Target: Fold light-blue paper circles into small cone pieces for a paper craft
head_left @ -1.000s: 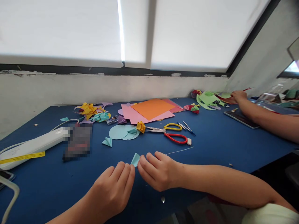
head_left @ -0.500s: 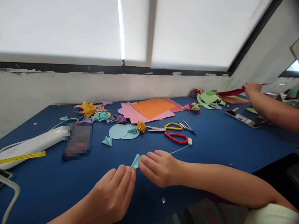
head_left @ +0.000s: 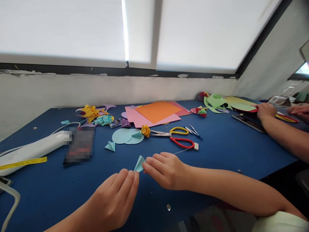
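A light blue folded paper piece [head_left: 139,163] is pinched between my two hands above the blue table. My left hand [head_left: 116,196] grips its lower left corner with closed fingers. On its right edge, the fingers of my right hand [head_left: 166,170] are pressed together. A thin thread trails from beside my right hand toward a small white block [head_left: 196,146]. Beyond my hands lie light blue paper circles [head_left: 122,136], a folded blue cone [head_left: 110,146] and a crumpled yellow paper piece [head_left: 145,130]. Scissors [head_left: 166,134] with yellow and red handles rest near them.
Orange sheets [head_left: 158,111] and pink sheets [head_left: 138,122] lie by the wall. Yellow scraps [head_left: 91,112], a white power strip [head_left: 36,151] and a dark pixelated packet [head_left: 79,146] are at left. At right are a phone [head_left: 248,123], green paper [head_left: 214,101] and another person's hands [head_left: 266,111].
My hands and the blue paper have shifted slightly up and left, both still gripping. The other person's hand has lowered to the table, and the raised red sheet now lies down there.
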Demonstrator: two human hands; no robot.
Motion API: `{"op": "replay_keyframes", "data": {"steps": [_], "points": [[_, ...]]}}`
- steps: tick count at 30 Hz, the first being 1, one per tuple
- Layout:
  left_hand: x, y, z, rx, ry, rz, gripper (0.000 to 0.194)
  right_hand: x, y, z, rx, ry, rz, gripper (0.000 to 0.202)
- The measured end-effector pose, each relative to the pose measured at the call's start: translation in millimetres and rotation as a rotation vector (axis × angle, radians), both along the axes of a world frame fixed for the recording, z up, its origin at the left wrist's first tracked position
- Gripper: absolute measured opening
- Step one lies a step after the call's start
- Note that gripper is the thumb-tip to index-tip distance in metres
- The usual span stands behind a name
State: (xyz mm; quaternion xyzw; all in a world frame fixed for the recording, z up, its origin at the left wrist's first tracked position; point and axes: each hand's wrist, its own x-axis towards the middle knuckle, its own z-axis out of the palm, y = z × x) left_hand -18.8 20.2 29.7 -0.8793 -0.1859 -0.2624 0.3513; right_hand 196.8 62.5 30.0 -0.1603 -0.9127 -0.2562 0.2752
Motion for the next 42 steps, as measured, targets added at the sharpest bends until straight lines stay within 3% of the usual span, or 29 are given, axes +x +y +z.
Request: {"op": "replay_keyframes", "data": {"steps": [10, 17, 22, 32, 36, 42], "points": [[0.9, 2.8, 7.7, 0.012, 0.001, 0.000, 0.026, 3.7, 0.5, 4.2, 0.166, -0.052, 0.056, 0.022], [-1.9, 1.3, -1.0, 0.015, 0.054, 0.024, 0.025, 3.0, 3.6, 3.2, 0.065, -0.046, 0.036, 0.022], [0.9, 2.8, 5.1, 0.004, 0.037, 0.011, 0.023, 1.4, 3.1, 0.2, 0.053, -0.003, 0.046, 0.019], [5.5, 3.2, 0.8, -0.155, -0.045, -0.056, 0.014, 2.7, -4.2, 8.8, 0.438, -0.239, 0.061, 0.037], [12.2, -1.0, 2.2, -0.327, -0.117, -0.058, 0.015, -0.8, -5.6, 4.5, 0.493, -0.242, 0.115, 0.037], [15.6, -3.2, 6.0, -0.516, -0.223, -0.042, 0.017, -5.4, -6.0, -3.6, 0.530, -0.212, 0.070, 0.032]]}}
